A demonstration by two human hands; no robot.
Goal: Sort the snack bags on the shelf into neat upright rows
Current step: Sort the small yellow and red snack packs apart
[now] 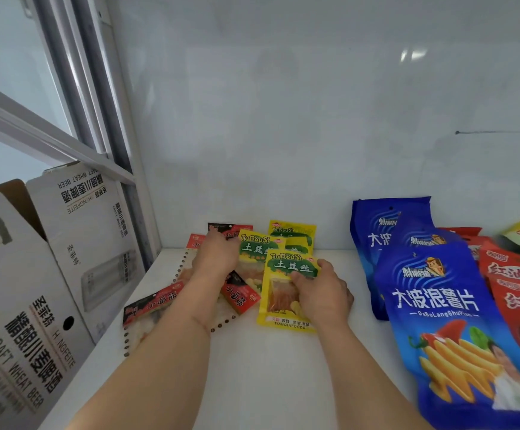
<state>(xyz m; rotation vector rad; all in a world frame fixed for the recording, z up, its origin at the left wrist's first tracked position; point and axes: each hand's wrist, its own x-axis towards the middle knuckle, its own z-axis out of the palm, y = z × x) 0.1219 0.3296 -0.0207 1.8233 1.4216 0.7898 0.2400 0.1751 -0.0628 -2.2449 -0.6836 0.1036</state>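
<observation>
White shelf (283,367), far middle: your right hand (320,293) pinches a yellow snack bag (286,293); left hand (218,256) curls on red ones (240,293). They look light, floppy, slick; grip the stiff top seams.

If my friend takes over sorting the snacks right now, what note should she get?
Left hand rests on the small packets at the back; I cannot tell what it holds. Right hand pinches the front yellow packet. Red packets lie flat and scattered around them. Blue chip bags lean in a row on the right. Left to do: stand the small yellow and red packets in upright rows.
</observation>
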